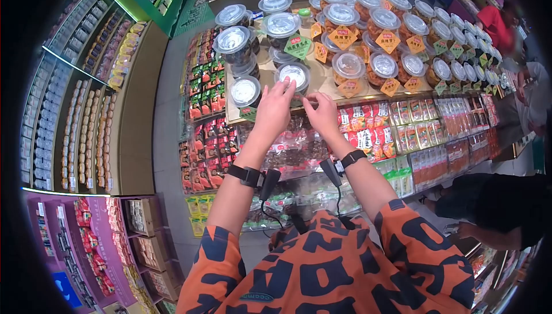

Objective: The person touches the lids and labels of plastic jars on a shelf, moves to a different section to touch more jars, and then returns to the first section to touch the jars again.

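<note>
My left hand [275, 108] reaches over the front of a round plastic tub [294, 75] with a clear, silvery-looking lid, its fingers stretched out and resting at the lid's near edge. Just right of that tub is my right hand [322, 114], fingers bent and thumb and fingertips close together by the tub's lower side; I cannot tell what is between them. Left of both hands stands a similar dark-filled tub [245, 91] with a green tag. An orange-tagged tub [348, 68] sits to the right, apart from my hand.
Stacked tubs with orange tags [384, 32] fill the wooden display top [322, 87] toward the right. Below its front edge hang bagged snacks [368, 141]. Tall shelves [135, 118] stand on the left across an aisle [167, 141]. A person in dark clothes [489, 205] is close on my right.
</note>
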A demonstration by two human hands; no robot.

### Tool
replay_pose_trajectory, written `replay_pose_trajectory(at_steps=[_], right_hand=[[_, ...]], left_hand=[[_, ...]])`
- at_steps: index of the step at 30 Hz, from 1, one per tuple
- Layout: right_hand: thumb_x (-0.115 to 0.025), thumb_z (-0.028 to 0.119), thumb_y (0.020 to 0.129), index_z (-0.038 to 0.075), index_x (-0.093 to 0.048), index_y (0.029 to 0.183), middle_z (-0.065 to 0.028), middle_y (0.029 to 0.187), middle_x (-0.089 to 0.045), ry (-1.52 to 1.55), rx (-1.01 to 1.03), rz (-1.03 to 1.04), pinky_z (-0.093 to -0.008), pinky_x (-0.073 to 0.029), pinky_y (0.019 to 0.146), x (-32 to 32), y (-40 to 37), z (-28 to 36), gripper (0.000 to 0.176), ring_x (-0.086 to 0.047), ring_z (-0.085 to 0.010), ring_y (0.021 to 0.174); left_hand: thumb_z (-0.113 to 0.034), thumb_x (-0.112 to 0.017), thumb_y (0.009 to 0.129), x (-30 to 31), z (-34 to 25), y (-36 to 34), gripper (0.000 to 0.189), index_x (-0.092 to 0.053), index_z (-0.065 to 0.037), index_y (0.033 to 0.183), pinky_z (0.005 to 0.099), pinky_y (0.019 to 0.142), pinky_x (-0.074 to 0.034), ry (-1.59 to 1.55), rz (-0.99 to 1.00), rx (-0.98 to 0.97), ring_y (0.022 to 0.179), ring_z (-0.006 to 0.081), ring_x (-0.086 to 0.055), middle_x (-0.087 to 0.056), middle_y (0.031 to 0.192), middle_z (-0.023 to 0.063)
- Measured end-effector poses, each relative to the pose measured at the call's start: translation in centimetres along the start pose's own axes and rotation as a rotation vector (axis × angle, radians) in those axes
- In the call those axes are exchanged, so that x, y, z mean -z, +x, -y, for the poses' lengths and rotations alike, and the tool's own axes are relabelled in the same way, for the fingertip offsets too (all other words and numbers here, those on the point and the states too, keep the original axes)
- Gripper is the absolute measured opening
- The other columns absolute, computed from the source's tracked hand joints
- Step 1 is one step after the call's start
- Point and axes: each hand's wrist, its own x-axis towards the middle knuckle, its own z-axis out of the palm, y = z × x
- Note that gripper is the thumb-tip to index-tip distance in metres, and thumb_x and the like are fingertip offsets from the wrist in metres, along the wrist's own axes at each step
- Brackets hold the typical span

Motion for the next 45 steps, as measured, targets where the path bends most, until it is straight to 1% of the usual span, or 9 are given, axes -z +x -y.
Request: replay_pose_trajectory(at_steps=[10, 15, 22, 28, 33, 39, 41, 43, 45], right_hand=[[-0.067, 0.019, 0.084, 0.0, -0.063, 0.099, -0.0145, 0.088, -0.067, 0.086, -0.063, 0.014, -0.0371, -0.051, 0.076, 0.8, 0.9, -0.6, 0.025, -0.065, -0.0292, 0.084], [-0.073, 0.016, 0.082, 0.0, -0.055, 0.1, -0.0135, 0.089, -0.068, 0.431, -0.235, 0.275, -0.0324, -0.051, 0.074, -1.0, 1.9, -3.0, 0.03, -0.065, -0.0197, 0.083], [-0.073, 0.009, 0.081, 0.002, -0.056, 0.095, -0.0035, 0.083, -0.062, 0.37, -0.212, 0.31, -0.025, -0.049, 0.069, 0.4, 2.6, -2.5, 0.023, -0.058, -0.0091, 0.073], [-0.074, 0.015, 0.081, 0.0, -0.06, 0.102, -0.0068, 0.088, -0.065, 0.333, -0.163, 0.366, -0.0263, -0.05, 0.072, 1.4, 2.8, -2.6, 0.03, -0.06, -0.0117, 0.077], [-0.07, 0.032, 0.081, -0.001, -0.065, 0.102, -0.0139, 0.09, -0.069, -0.009, -0.04, 0.311, -0.0336, -0.051, 0.073, 5.2, 6.0, 2.0, 0.039, -0.066, -0.0229, 0.081], [-0.069, 0.033, 0.082, 0.002, -0.068, 0.093, -0.0147, 0.083, -0.069, -0.168, 0.34, 0.417, -0.036, -0.052, 0.069, 6.4, 12.4, 14.1, 0.033, -0.067, -0.0282, 0.075], [-0.069, 0.029, 0.084, 0.002, -0.069, 0.094, -0.0112, 0.082, -0.069, -0.193, 0.506, 0.442, -0.0333, -0.05, 0.061, 4.8, 15.1, 16.9, 0.029, -0.064, -0.0194, 0.065], [-0.068, 0.029, 0.084, 0.002, -0.068, 0.098, -0.0122, 0.085, -0.069, -0.312, 0.612, 0.461, -0.0344, -0.051, 0.064, 2.5, 17.8, 19.6, 0.03, -0.065, -0.0232, 0.069], [-0.066, 0.035, 0.082, 0.005, -0.068, 0.101, -0.0142, 0.095, -0.069, -0.384, 0.613, 0.494, -0.0423, -0.051, 0.081, -0.4, 20.0, 21.0, 0.036, -0.065, -0.0335, 0.092]], left_hand=[[0.005, -0.049, 0.081, 0.5, 0.0, -0.2, 0.054, -0.049, -0.005, 0.135, 0.052, 0.108, -0.034, -0.026, 0.006, 0.026, 0.128, 0.0345, -0.047, -0.048, 0.141, 0.0165], [0.005, -0.049, 0.082, -0.3, 0.4, -0.4, 0.054, -0.048, -0.007, 0.135, 0.0516, 0.109, -0.033, -0.09, -0.017, 0.044, 0.129, 0.0345, -0.046, -0.046, 0.142, 0.0159], [0.006, -0.05, 0.08, -0.2, 0.5, -0.4, 0.058, -0.046, -0.007, 0.137, 0.0516, 0.109, -0.033, -0.097, 0.008, 0.053, 0.131, 0.0343, -0.045, -0.045, 0.144, 0.0153], [0.003, -0.052, 0.08, -0.2, 0.6, -0.5, 0.061, -0.042, -0.005, 0.139, 0.0521, 0.11, -0.032, -0.084, 0.05, 0.043, 0.133, 0.0353, -0.041, -0.04, 0.147, 0.0162], [-0.009, -0.051, 0.085, 0.0, 1.1, -1.0, 0.06, -0.035, 0.002, 0.142, 0.0504, 0.112, -0.03, -0.294, -0.033, 0.095, 0.137, 0.0411, -0.033, -0.032, 0.147, 0.0287], [-0.017, -0.049, 0.09, 3.4, 4.5, -0.7, 0.054, -0.04, 0.007, 0.137, 0.0478, 0.112, -0.029, -0.146, -0.325, 0.353, 0.134, 0.0385, -0.039, -0.041, 0.142, 0.0277], [-0.021, -0.048, 0.091, 3.2, 6.0, -0.8, 0.053, -0.043, 0.006, 0.136, 0.047, 0.113, -0.029, -0.009, -0.304, 0.448, 0.134, 0.0362, -0.04, -0.043, 0.142, 0.0255], [-0.025, -0.048, 0.092, 2.6, 7.1, -0.9, 0.054, -0.043, 0.005, 0.137, 0.047, 0.113, -0.028, 0.022, -0.271, 0.456, 0.135, 0.0356, -0.04, -0.042, 0.143, 0.0232], [-0.029, -0.048, 0.094, 2.3, 7.4, -0.9, 0.055, -0.042, 0.003, 0.138, 0.0491, 0.113, -0.027, 0.068, -0.232, 0.43, 0.135, 0.0372, -0.038, -0.043, 0.143, 0.023]])
